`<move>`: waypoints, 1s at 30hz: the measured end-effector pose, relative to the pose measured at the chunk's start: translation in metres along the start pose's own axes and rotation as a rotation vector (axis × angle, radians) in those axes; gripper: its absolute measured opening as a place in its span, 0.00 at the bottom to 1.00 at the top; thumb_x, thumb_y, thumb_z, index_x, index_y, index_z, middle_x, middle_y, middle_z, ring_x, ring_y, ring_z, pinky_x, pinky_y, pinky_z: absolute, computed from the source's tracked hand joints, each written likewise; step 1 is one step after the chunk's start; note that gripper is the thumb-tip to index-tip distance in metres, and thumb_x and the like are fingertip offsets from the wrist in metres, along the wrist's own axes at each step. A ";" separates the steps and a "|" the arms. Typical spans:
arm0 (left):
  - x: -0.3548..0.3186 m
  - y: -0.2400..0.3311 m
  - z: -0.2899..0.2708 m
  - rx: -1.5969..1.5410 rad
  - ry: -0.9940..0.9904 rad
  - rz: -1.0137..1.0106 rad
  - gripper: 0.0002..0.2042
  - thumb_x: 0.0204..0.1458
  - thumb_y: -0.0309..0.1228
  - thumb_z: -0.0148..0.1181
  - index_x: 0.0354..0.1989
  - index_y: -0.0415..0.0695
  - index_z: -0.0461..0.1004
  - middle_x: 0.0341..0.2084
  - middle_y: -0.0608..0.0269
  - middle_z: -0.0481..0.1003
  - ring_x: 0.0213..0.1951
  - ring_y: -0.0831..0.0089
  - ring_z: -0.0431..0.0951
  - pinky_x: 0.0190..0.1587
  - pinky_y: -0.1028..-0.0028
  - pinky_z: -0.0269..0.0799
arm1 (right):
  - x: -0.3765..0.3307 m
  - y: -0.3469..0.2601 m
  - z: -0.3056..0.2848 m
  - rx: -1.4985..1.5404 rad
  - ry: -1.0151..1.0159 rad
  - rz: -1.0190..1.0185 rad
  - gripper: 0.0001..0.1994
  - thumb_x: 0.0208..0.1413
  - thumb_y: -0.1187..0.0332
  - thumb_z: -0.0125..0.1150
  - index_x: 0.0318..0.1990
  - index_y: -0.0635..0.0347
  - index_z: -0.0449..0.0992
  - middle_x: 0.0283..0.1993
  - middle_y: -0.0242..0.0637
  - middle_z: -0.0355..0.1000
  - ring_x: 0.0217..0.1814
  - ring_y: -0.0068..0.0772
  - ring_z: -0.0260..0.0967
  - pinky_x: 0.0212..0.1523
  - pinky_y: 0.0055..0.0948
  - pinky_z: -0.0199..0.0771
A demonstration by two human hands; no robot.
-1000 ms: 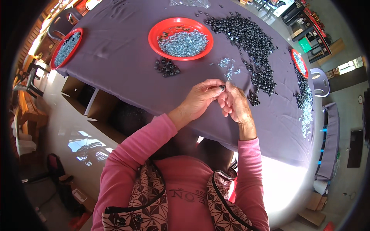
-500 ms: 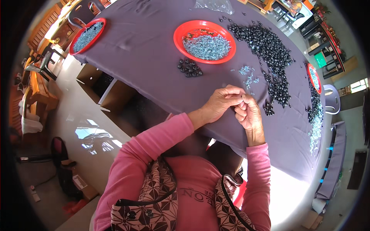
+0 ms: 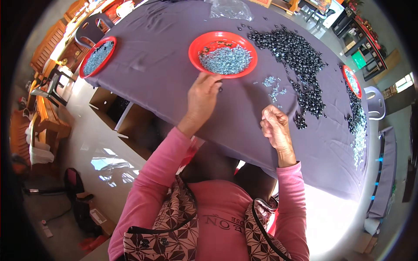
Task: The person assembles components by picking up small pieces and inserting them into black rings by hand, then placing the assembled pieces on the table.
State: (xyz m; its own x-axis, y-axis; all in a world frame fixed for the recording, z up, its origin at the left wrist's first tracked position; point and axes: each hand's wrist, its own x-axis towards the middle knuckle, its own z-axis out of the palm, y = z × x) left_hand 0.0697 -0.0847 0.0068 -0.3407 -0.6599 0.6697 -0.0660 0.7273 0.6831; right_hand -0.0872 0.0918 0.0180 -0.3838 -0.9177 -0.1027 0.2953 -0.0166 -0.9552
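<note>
Can't tell left hand's [image 3: 203,96] grip; right hand [image 3: 275,125] is sitting closed, load hidden; bumping red plate [image 3: 194,61] could be spilling blue beads [image 3: 226,60].

My left hand [image 3: 203,96] reaches farther forward than my right, its back turned up and its fingers bent downward at the front; how tightly those fingertips close, I can't fairly tell from above. The left forearm [image 3: 159,165] slants up and inward to a bare wrist [image 3: 187,125]. My right hand [image 3: 276,126] sits lower and well apart from it, fingers curled into the palm and thumb laid against the forefinger. The right forearm [image 3: 291,191] rises almost upright below it.
</note>
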 end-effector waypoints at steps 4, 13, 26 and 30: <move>0.011 -0.007 -0.012 0.288 -0.021 0.095 0.08 0.44 0.22 0.59 0.35 0.42 0.76 0.28 0.58 0.73 0.31 0.56 0.73 0.35 0.65 0.70 | 0.002 -0.002 -0.009 0.016 0.225 -0.259 0.12 0.57 0.66 0.58 0.23 0.53 0.66 0.13 0.16 0.52 0.12 0.09 0.42 0.11 0.16 0.38; 0.003 -0.003 -0.003 0.302 -0.031 0.101 0.10 0.44 0.23 0.60 0.37 0.42 0.75 0.32 0.58 0.71 0.36 0.58 0.71 0.38 0.64 0.67 | 0.004 -0.023 -0.052 0.190 0.579 -0.459 0.14 0.60 0.60 0.52 0.23 0.51 0.63 0.14 0.19 0.45 0.12 0.12 0.39 0.11 0.16 0.38; -0.044 0.054 0.046 -0.318 -0.502 -0.061 0.11 0.44 0.18 0.60 0.37 0.41 0.73 0.28 0.64 0.69 0.29 0.75 0.72 0.30 0.77 0.66 | 0.003 0.000 -0.053 -0.587 0.568 -0.472 0.29 0.63 0.54 0.45 0.10 0.59 0.60 0.11 0.25 0.57 0.14 0.16 0.50 0.17 0.24 0.51; -0.045 0.054 0.044 -0.322 -0.514 -0.045 0.11 0.44 0.18 0.60 0.37 0.41 0.73 0.28 0.64 0.69 0.29 0.75 0.71 0.30 0.78 0.66 | 0.006 0.000 -0.042 -0.652 0.534 -0.389 0.29 0.61 0.55 0.50 0.09 0.59 0.59 0.10 0.23 0.56 0.14 0.15 0.49 0.16 0.23 0.51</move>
State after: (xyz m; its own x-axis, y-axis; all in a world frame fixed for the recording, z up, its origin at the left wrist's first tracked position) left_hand 0.0406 -0.0078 0.0011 -0.7587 -0.4546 0.4667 0.1689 0.5546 0.8148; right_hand -0.1266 0.1029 0.0053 -0.7523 -0.5873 0.2985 -0.4273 0.0901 -0.8996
